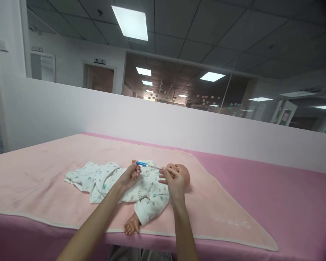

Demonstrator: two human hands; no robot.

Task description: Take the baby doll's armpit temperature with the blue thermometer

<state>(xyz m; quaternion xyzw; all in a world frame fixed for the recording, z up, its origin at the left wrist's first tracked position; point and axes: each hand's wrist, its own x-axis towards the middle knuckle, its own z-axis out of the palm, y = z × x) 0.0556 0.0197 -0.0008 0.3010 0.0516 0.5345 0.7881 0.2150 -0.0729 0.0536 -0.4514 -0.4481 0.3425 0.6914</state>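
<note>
A blue-handled dropper (146, 165) is held over the chest of a doll (141, 185), its tip pointed at the doll's mouth. The handle end is pinched by the fingers of the left hand (130, 175); the right hand (174, 181) is closed at the tip, against the doll's face. The doll is laid on a pink blanket (43, 181), near the front edge of the surface (301, 203).

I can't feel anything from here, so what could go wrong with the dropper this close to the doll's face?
The dropper, pinched in the left hand, points at the doll's mouth; a slip could jab the face. The right hand hides the tip, so aim is hard to judge. The doll lies near the table edge.
</note>
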